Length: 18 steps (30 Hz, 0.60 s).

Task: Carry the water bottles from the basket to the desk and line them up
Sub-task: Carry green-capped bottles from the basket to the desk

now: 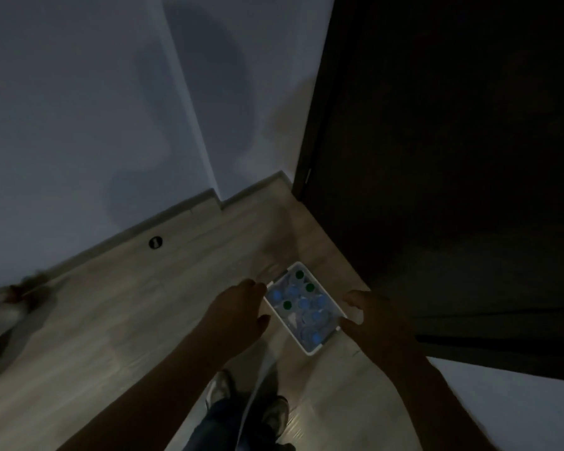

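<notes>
This looks like a room in a home, dimly lit. Pale wood-look plank flooring (pixel 127 320) runs from 8 o'clock to 5 o'clock. It meets plain painted walls (pixel 79 109) at 10 to 12 o'clock, with a low skirting board (pixel 163 216) along their foot and a jutting wall corner at 12 o'clock. A tall dark door or cupboard front (pixel 437 141) fills 1 to 3 o'clock. A small round black fitting (pixel 155 243) sits on the floor at 9 o'clock. At 5 o'clock a white basket (pixel 311 351) of capped bottles (pixel 303 303) stands on the floor beside that dark panel.
</notes>
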Each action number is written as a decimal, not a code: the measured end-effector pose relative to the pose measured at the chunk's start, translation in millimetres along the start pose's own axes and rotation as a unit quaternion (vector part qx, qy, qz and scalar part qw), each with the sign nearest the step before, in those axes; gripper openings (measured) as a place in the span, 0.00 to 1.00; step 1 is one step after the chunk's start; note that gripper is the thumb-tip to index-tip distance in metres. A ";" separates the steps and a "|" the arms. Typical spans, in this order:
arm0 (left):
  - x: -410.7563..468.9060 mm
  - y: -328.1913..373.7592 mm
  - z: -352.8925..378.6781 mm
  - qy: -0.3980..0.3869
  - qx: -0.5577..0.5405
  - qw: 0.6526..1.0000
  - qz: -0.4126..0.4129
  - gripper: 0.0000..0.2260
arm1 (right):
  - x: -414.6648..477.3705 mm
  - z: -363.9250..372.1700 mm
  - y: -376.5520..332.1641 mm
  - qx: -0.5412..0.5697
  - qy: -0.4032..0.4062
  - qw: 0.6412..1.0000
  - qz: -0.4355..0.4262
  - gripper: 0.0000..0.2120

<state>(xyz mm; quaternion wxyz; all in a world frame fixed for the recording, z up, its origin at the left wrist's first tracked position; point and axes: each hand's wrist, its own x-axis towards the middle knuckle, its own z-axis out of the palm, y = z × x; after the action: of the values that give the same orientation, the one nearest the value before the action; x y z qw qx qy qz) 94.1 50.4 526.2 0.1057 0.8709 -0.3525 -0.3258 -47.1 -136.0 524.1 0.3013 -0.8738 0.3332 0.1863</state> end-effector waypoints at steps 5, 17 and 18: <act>63.4 -34.6 57.2 -0.020 -0.001 1.000 -0.009 0.22 | 67.6 55.6 41.8 0.004 0.007 1.000 -0.006 0.22; 195.1 -122.5 229.2 -0.035 -0.026 0.999 -0.023 0.22 | 206.6 206.0 129.5 0.021 0.022 1.000 0.001 0.21; 204.4 -129.6 243.6 -0.034 -0.028 0.999 -0.021 0.22 | 217.1 218.0 135.4 0.026 0.026 0.999 0.002 0.20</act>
<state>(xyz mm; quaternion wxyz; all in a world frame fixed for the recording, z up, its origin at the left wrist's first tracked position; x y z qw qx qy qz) 118.5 16.5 185.4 0.1107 0.8631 -0.3281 -0.3675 -14.6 -177.0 192.1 0.3145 -0.8696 0.3475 0.1553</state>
